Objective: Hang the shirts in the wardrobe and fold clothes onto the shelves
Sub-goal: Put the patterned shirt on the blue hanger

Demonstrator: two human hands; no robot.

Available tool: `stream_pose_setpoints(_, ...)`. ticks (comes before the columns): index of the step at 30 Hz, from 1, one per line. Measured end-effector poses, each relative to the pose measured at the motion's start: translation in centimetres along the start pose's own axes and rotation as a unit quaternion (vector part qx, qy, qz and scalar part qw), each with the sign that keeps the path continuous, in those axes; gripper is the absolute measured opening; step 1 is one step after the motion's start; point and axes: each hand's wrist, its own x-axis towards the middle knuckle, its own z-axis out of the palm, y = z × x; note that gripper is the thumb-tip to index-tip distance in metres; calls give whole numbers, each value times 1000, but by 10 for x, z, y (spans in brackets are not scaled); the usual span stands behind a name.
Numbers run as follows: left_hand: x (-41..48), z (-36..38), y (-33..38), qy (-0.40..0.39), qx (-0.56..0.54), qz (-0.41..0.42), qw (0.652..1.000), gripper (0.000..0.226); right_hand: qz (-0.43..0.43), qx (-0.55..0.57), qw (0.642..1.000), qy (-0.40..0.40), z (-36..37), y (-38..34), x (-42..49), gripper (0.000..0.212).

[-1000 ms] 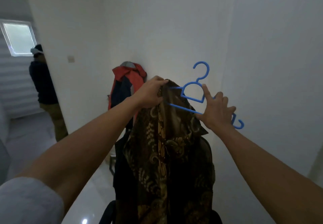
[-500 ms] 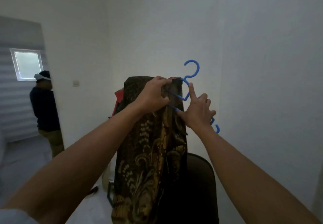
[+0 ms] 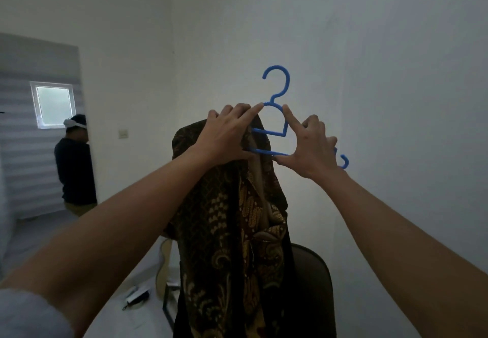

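Observation:
A brown and gold batik shirt (image 3: pixel 232 219) hangs from a blue plastic hanger (image 3: pixel 277 95) held up at chest height before a white wall. My left hand (image 3: pixel 224 134) grips the shirt's collar together with the hanger's left arm. My right hand (image 3: pixel 310 147) pinches the hanger's right side, index finger along the upper loop and thumb under the lower bar. The hanger's left arm is hidden inside the cloth; its right end hook pokes out past my right hand. No wardrobe is in view.
A dark chair back (image 3: pixel 311 285) stands low behind the shirt. A person in dark clothes (image 3: pixel 75 163) stands in the doorway at left, under a small window (image 3: pixel 52 104). Small items (image 3: pixel 137 296) lie on the pale floor. White walls meet in a corner ahead.
Both hands have lifted the hanger and shirt higher and squared the hanger upright. The shirt now covers the red garment seen behind it a second ago.

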Motion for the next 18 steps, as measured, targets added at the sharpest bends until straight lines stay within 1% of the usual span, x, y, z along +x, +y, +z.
stream_pose_setpoints(3,3,-1,-5,31,-23,10,999,109,-21,6,1000,9,-3,5,5,113)
stream_pose_setpoints(6,6,0,-8,54,-44,6,998,108,-26,44,997,50,1,6,6,107)
stream_pose_setpoints(8,9,-2,-11,62,-50,0,997,109,-39,72,988,134,6,3,-3,94)
stream_pose_setpoints(9,11,-3,-12,63,-52,-4,997,110,-46,86,978,185,8,0,-12,83)
stream_pose_setpoints(10,12,-4,-14,63,-52,-10,997,110,-51,105,968,221,12,-2,-22,72)
stream_pose_setpoints(11,14,-5,-16,64,-54,-17,996,110,-57,129,964,227,19,-5,-34,64)
stream_pose_setpoints(12,15,-6,-17,66,-60,-24,996,111,-62,168,964,198,25,-7,-46,60)
stream_pose_setpoints(13,16,-6,-18,69,-67,-32,995,111,-60,223,963,140,33,-8,-58,58)
stream_pose_setpoints(14,17,-7,-19,73,-75,-38,994,112,-45,287,954,75,40,-8,-67,55)
stream_pose_setpoints(15,18,-8,-20,75,-84,-44,993,112,-19,349,937,18,46,-7,-74,51)
stream_pose_setpoints(16,18,-9,-21,75,-92,-50,992,112,14,400,916,-10,51,-5,-78,44)
stream_pose_setpoints(18,16,-10,-27,71,-107,-62,990,112,96,467,879,16,54,2,-77,28)
